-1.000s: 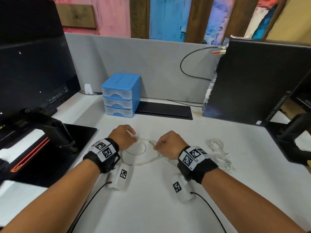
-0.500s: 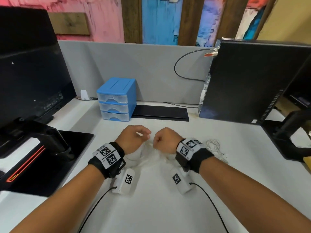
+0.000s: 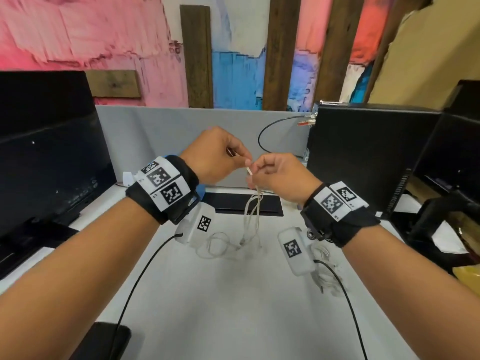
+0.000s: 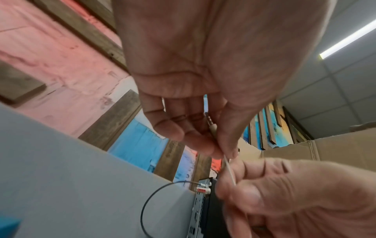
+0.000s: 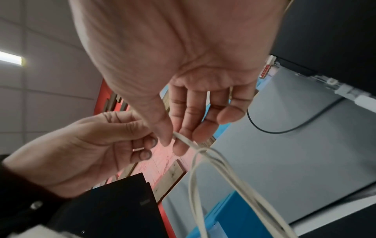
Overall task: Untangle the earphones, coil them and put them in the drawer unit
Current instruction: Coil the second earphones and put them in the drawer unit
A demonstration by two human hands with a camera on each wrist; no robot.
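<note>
Both hands have risen off the white worktop [image 3: 233,307]: the left hand [image 3: 215,154] pinches the thin off-white earphone cable [image 3: 253,211] at its plug end, the right hand [image 3: 280,175] just below it (knotted loops dangle beneath both sets of fingers [image 5: 181,145]), so untangling is only starting.

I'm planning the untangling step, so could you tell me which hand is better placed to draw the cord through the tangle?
Probably the right hand: it pinches the earphones just above the tangle, while the left hand pinches the plug end.
</note>
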